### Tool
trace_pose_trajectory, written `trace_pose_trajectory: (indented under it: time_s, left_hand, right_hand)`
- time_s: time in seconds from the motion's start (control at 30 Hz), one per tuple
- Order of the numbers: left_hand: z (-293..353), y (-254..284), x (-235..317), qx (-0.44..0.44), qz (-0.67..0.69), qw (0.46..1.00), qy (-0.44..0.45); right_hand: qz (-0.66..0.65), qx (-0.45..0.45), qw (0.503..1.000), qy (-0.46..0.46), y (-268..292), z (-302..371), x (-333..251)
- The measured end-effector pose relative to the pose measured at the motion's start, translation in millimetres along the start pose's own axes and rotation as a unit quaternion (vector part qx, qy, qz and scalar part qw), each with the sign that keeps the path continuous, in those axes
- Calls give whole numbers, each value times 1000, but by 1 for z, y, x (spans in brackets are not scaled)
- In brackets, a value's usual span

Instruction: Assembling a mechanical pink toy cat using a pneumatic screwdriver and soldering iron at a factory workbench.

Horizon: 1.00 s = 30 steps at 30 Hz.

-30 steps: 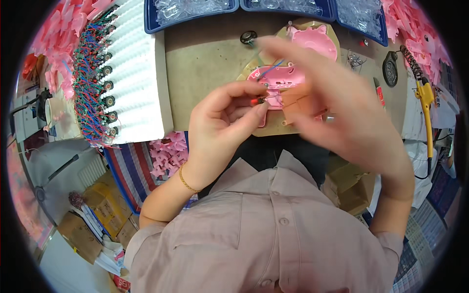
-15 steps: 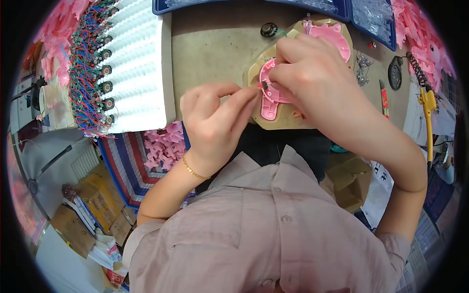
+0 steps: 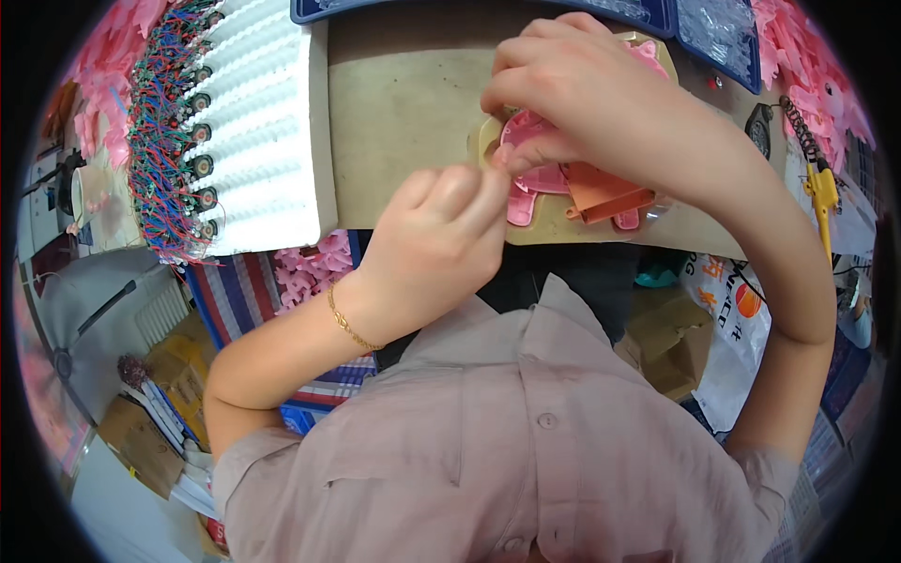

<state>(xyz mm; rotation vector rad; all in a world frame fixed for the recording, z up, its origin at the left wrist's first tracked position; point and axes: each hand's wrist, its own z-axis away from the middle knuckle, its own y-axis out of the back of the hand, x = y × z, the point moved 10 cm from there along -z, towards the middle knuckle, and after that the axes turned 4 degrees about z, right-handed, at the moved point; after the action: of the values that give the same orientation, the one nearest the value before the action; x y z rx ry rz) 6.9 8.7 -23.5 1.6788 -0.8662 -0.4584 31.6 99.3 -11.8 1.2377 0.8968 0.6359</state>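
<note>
My left hand is closed in a pinch at the left edge of a pink plastic shell part. Thumb and fingers of my right hand come together at almost the same spot, arching over the shell. Whatever the two pinches hold is hidden by the fingertips. The shell lies in a beige holding fixture at the table's near edge. Under my right wrist, an orange box-shaped piece rests over the shell. Another pink shell part shows beyond my right hand, mostly covered.
A white ridged foam tray with several small speakers and tangled wires stands at left. Blue bins of clear parts line the back. Pink parts are heaped at right, near a yellow tool on a coiled cord.
My left hand has shifted right, against my right hand's fingertips. My right hand has moved slightly up and left, covering the small speaker. More of the orange piece shows.
</note>
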Motion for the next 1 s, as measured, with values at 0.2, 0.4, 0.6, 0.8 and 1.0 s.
trace_pose_trajectory:
  time_s: [0.2, 0.4, 0.6, 0.8, 1.0]
  left_hand:
    - [-4, 6, 0, 23, 7, 1000, 9]
    - [-50, 32, -61, 114, 277, 940, 162]
    - [-90, 1, -50, 74, 184, 969, 149]
    - [-65, -44, -60, 65, 723, 613, 312]
    - [-69, -40, -57, 38, 699, 651, 291]
  right_hand:
    - [-22, 74, 996, -46, 35, 31, 15]
    - [-172, 43, 957, -230, 33, 102, 64]
    - [-380, 80, 882, -266, 13, 115, 57]
    - [-316, 139, 903, -256, 12, 150, 1]
    - [-490, 235, 770, -334, 3, 118, 85]
